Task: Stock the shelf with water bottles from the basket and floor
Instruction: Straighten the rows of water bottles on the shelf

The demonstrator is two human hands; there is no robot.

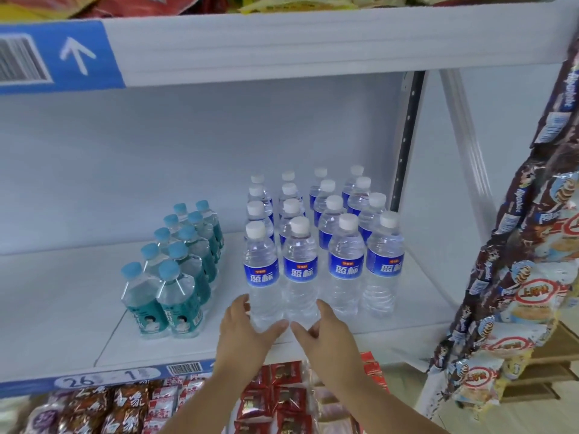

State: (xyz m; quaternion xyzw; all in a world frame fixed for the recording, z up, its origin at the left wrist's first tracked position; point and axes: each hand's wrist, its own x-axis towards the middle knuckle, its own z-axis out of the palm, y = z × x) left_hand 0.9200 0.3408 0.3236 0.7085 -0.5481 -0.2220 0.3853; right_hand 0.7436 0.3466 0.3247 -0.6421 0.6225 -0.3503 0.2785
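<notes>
Two front bottles bracketed, block near full.
Left hand (247, 335) and right hand (327, 336) loosely spread, gripping nothing, flanking the bases of the front-left blue-label bottles (299, 270) at the shelf (56, 308) edge; contact too close to call. Four upright columns already in place: clear ribbed plastic, white caps, glossy blue bands. Teal-capped bottles (175, 286) just beside, leftward. Probably well along; basket and floor out of view, remainder unknowable.

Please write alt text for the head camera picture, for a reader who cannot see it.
A left hand and a right hand touch the bases of the two front blue-label bottles on a white shelf. Rows of teal bottles stand to their left; snack packets hang at the right.
</notes>
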